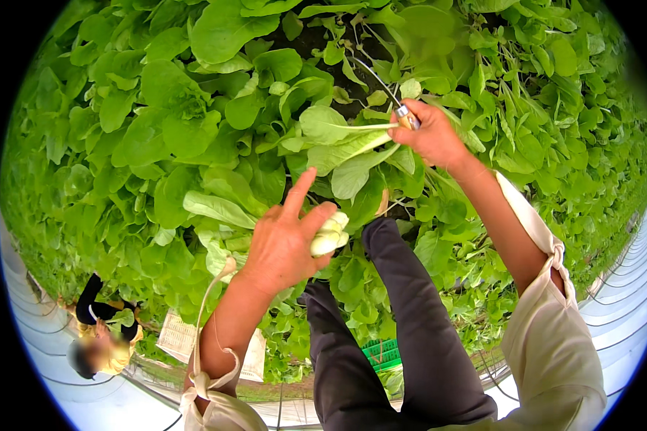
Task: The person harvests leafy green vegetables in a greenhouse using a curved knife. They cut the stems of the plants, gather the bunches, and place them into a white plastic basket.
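My left hand (286, 242) grips a bunch of leafy greens by the stems. The bunch's pale, cut stem ends (330, 235) stick out beside the thumb, and its leaves (218, 210) spread to the left. One finger of this hand points up, off the bunch. In my right hand (431, 134) is the wooden handle of a sickle (377, 81), its thin curved blade reaching up and left over dark soil. Several loose green leaves (350, 148) extend leftward from the same hand, their stalks at its fingers. Both hands are above the crop, a short distance apart.
Dense leafy greens (167, 108) surround me. My dark-trousered legs (410, 301) stand among the plants. Behind are a pale slatted crate (177, 335) and a green plastic crate (383, 354). Another person (108, 334) holds greens at lower left, near the ribbed greenhouse wall (633, 280).
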